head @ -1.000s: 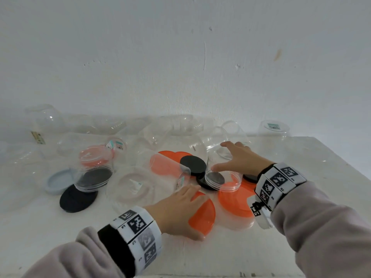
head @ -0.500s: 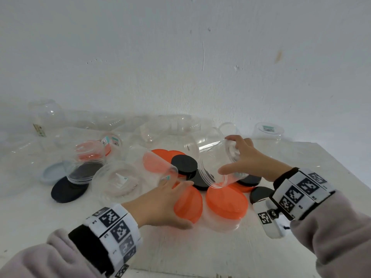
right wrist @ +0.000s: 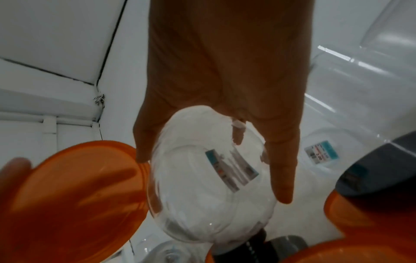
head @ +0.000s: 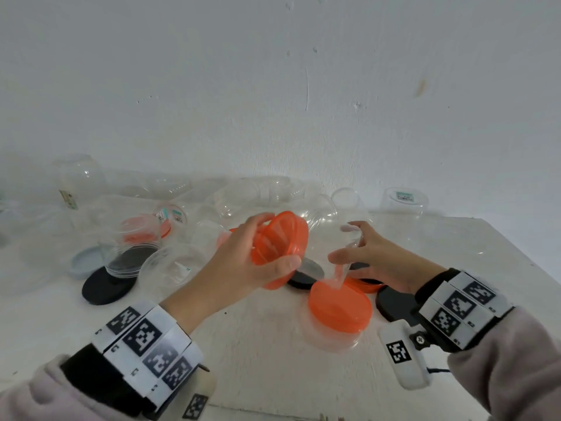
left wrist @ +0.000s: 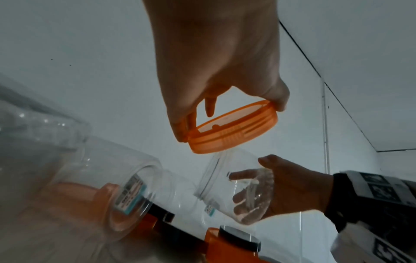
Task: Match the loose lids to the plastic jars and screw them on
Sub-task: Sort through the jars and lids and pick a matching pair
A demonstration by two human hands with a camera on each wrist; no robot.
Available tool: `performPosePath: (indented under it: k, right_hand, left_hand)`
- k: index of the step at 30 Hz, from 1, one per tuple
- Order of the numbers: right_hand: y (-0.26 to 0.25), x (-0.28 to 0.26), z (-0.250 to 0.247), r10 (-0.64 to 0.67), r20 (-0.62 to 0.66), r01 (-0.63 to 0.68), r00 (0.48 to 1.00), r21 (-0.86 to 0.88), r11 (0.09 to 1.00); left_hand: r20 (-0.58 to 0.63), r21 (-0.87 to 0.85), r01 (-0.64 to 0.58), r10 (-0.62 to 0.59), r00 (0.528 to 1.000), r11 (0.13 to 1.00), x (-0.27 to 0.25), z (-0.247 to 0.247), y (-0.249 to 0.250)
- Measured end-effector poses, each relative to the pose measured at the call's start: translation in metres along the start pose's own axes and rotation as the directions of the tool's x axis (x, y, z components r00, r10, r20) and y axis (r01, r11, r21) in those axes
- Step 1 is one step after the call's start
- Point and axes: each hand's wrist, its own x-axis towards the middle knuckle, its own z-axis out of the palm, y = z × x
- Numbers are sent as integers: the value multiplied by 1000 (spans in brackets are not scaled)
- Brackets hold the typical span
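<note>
My left hand (head: pixel 258 262) grips an orange lid (head: pixel 280 247) by its rim and holds it up on edge, its hollow side turned right. In the left wrist view the orange lid (left wrist: pixel 234 128) shows its threaded rim below the left hand (left wrist: pixel 225 99). My right hand (head: pixel 358 256) holds a small clear jar (head: pixel 334 253) tilted with its mouth toward the lid. The right wrist view shows the clear jar (right wrist: pixel 209 179) from its labelled bottom, fingers (right wrist: pixel 281 169) spread round it, with the orange lid (right wrist: pixel 74 197) just to its left. Lid and jar are close together, a small gap between them.
On the white table (head: pixel 273 360) lie another orange lid (head: pixel 340 308) on a clear jar, black lids (head: pixel 107 287) and a pale blue lid (head: pixel 83 262). Several clear jars (head: pixel 176 265) crowd the back along the wall. The table's right edge (head: pixel 522 256) runs diagonally.
My left hand has picked the orange lid up off the table and raised it on edge. My right hand has lifted the clear jar, tipped it and brought its mouth toward the lid.
</note>
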Motion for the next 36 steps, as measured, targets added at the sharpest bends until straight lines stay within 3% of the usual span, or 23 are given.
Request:
performPosePath:
  k: [5, 8, 14, 19, 21, 26, 31, 36]
  right_hand:
    - [2, -9, 22, 4, 33, -6, 999, 59, 998]
    - [5, -14, 37, 33, 116, -47, 993, 127, 991]
    - [9, -23, 60, 70, 304, -83, 950, 29, 996]
    - [9, -28, 73, 20, 217, 28, 976, -219, 975]
    - [11, -30, 76, 38, 219, 10, 975, -212, 977]
    - [22, -35, 85, 94, 367, -67, 925, -84, 994]
    - [27, -34, 88, 76, 312, -53, 947, -82, 995]
    - [23, -30, 79, 78, 240, -20, 968, -234, 972]
  left_hand:
    - [-92, -112, 40, -50, 994, 993, 2, -7, 3]
    - [-117, -152, 63, -81, 990, 986, 0, -10, 2]
    - [-114, -138, 103, -119, 986, 985, -8, -19, -3]
    - [-90, -118, 106, -117, 989, 987, -13, -24, -7]
    - [-83, -109, 102, -111, 990, 989, -14, -24, -8]
    - [-71, -91, 99, -106, 992, 991, -14, -22, -5]
    - [-61, -66, 96, -100, 993, 993, -14, -18, -1]
    - [-56, -46, 99, -101, 993, 994, -11, -16, 0]
